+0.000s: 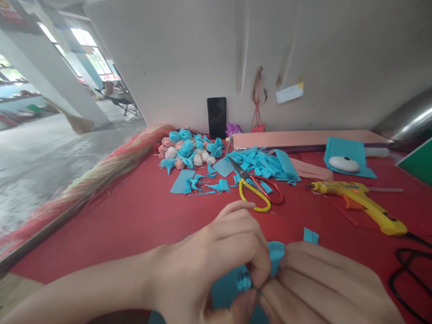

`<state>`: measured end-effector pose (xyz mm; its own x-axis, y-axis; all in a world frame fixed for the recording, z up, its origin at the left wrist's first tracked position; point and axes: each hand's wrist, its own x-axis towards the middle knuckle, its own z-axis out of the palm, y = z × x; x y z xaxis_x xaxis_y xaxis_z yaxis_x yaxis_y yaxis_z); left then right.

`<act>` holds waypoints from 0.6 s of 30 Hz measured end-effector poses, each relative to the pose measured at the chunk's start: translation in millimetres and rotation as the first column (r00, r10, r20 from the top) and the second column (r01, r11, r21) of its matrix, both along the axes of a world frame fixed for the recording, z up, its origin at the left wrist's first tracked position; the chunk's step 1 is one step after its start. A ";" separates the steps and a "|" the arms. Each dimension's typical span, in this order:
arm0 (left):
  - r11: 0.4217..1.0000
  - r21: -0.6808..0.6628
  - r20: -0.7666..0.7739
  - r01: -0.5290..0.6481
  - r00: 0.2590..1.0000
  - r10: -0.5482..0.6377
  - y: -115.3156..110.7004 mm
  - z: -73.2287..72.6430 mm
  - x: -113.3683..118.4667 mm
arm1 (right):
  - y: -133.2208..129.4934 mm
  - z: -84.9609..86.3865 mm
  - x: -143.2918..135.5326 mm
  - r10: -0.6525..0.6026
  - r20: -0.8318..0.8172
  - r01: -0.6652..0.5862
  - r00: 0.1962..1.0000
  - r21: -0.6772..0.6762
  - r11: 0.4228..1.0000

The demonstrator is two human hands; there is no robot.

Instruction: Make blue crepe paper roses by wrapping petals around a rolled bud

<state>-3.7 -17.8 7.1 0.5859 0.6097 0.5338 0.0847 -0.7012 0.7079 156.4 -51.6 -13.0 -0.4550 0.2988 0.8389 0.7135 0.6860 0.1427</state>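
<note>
At the near edge of the table my left hand [219, 256] pinches blue crepe paper [276, 254] between thumb and index finger. My right hand [327, 283] meets it fingertip to fingertip, its fingers closed on the same paper. A small gathered bit of blue paper [243, 281] shows under my left index finger. Exactly where the fingertips grip is partly hidden. Just beyond my left hand lie scissors [254, 186] with one yellow and one red handle, blades slightly apart.
Paper flowers [187, 148] in blue, pink and white are heaped at the back left. Blue paper scraps [259, 164] lie beside them. A yellow glue gun [361, 202] with a black cord [401, 274] rests at right. A phone [216, 117] leans on the back wall.
</note>
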 end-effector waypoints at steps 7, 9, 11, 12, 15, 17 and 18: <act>1.000 -0.009 0.018 0.018 1.000 -0.018 -13.7 -2.9 4.8 | 7.1 -0.9 0.2 0.095 -0.020 -0.094 0.995 0.053 0.994; 1.000 0.017 0.016 0.020 1.000 -0.020 -9.0 -2.1 4.3 | 10.2 -2.9 0.4 0.080 -0.009 -0.080 0.997 0.025 0.997; 0.997 0.064 -0.006 0.044 0.999 -0.044 -0.7 -0.9 2.6 | 11.5 -4.8 0.8 0.056 0.005 -0.057 0.998 0.009 0.998; 0.994 0.094 -0.007 0.047 0.999 -0.047 4.4 -0.1 1.1 | 11.4 -5.3 0.9 0.048 0.012 -0.048 0.999 0.001 0.999; 0.925 0.240 -0.127 0.295 0.954 -0.271 19.8 3.0 -4.7 | 8.1 -3.8 -0.4 0.050 0.008 -0.050 0.999 -0.017 0.999; 0.911 0.275 -0.146 0.307 0.950 -0.276 25.2 4.8 -7.6 | 3.7 -0.1 -3.0 0.034 -0.022 -0.035 0.999 -0.036 0.999; 0.918 0.276 -0.147 0.286 0.956 -0.253 25.5 5.4 -8.2 | 1.2 2.1 -4.5 0.019 -0.047 -0.020 0.999 -0.028 0.999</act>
